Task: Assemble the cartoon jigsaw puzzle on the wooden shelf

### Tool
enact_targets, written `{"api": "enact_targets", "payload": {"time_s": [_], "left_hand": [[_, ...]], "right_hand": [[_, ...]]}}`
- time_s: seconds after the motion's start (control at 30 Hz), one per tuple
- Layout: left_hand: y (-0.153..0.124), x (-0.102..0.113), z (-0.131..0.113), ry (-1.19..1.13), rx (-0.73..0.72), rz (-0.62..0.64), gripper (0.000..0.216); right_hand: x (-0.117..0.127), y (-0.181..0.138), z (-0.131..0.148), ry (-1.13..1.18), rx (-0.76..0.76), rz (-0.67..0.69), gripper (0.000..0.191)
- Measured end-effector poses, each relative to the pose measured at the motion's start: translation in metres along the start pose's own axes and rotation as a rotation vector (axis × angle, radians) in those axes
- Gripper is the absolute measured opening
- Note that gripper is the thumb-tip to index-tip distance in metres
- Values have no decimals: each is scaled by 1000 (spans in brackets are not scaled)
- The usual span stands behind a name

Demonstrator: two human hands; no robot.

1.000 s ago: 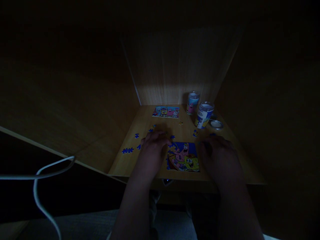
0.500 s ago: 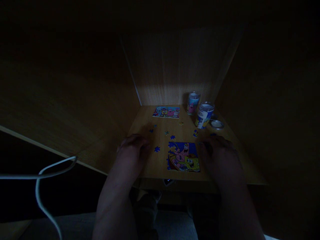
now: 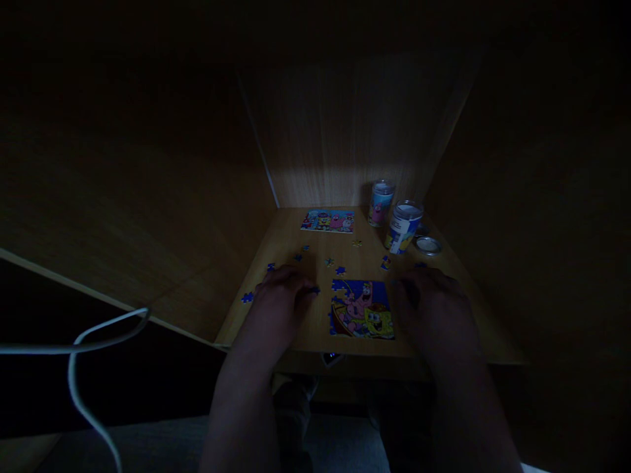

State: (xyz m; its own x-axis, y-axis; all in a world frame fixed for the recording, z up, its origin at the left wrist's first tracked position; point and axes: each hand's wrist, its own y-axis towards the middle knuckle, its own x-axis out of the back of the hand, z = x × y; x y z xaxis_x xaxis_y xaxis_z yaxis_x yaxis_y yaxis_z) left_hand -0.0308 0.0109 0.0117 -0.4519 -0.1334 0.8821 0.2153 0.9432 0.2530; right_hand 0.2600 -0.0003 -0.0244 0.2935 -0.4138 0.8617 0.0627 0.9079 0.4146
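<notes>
A jigsaw puzzle [image 3: 362, 312] with cartoon figures on blue lies near the table's front edge, its upper-left part gappy. To its left, my left hand [image 3: 283, 299] has its thumb and fingers closed on a blue puzzle piece [image 3: 315, 290]. My right hand [image 3: 434, 302] rests beside the puzzle's right edge, fingers curled together; whatever they hold, if anything, is too dark to make out. Loose pieces lie around: a blue piece [image 3: 340, 270] just above the puzzle, a multicoloured piece [image 3: 386, 263], and another blue piece [image 3: 247, 297] left of my left hand.
Farther back lies a second cartoon puzzle [image 3: 328, 221]. Two clear-topped canisters, a pink-and-blue canister [image 3: 381, 203] and a blue canister [image 3: 403, 228], stand at the back right near a round lid [image 3: 428, 246]. Wooden panels enclose the table [image 3: 296, 341]. A white cable [image 3: 73, 381] hangs at left.
My left hand has moved right and closed on the blue piece that lay on the table, uncovering pieces on the left. My right hand has hardly moved.
</notes>
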Motion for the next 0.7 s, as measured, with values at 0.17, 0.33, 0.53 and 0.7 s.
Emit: {"api": "enact_targets", "payload": {"time_s": [0.17,0.33,0.53,0.7], "left_hand": [[7,-14,-5,-66,-40,-29,11],[12,-20,-6,-75,-50,-48,9],[13,-21,-6,-54,-64,-61,11],[14,-22,-8,-51,-61,-54,12]], "right_hand": [[1,-1,2,1,4,-6,22],[0,-1,2,6,-7,-8,19],[-1,-1,1,7,-2,-7,21],[0,-2,1,-8,-6,-7,22]]}}
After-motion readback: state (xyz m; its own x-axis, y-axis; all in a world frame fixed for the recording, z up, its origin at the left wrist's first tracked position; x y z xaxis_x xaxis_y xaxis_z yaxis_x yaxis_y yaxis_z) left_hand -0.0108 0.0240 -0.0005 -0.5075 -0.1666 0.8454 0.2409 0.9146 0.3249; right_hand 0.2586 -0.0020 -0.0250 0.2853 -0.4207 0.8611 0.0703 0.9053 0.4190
